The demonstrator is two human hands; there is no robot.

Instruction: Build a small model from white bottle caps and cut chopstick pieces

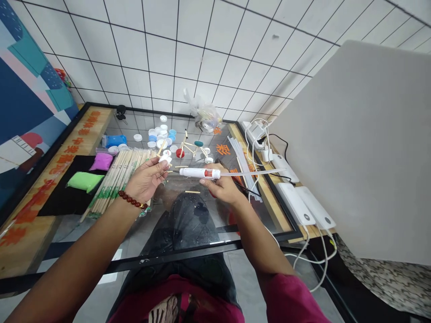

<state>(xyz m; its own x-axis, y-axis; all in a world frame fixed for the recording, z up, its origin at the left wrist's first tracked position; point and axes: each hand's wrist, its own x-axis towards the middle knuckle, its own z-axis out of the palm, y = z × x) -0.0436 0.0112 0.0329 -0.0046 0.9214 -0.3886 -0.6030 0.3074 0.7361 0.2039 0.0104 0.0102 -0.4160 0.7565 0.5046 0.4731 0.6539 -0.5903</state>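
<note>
My left hand [145, 179], with a beaded bracelet at the wrist, pinches a small white piece [164, 159] with short wooden sticks attached. My right hand [224, 186] is wrapped round a white glue gun [199, 173]. Its nozzle points left, close to the fingertips of my left hand. A long clear glue stick [252, 172] extends from the back of the gun to the right. Just beyond my hands, a small stick construction [186, 144] stands on the glass table beside a red cap [180, 153] and a green cap [198, 143].
Bundled wooden chopsticks [116, 179] lie at the left, near green [85, 181], pink [102, 161] and blue [114, 141] packets. White and blue bottle caps [161, 137] cluster behind. Clear glue sticks [243, 166], a plastic bag [205, 119], white power banks [296, 204] and cables are farther back and right.
</note>
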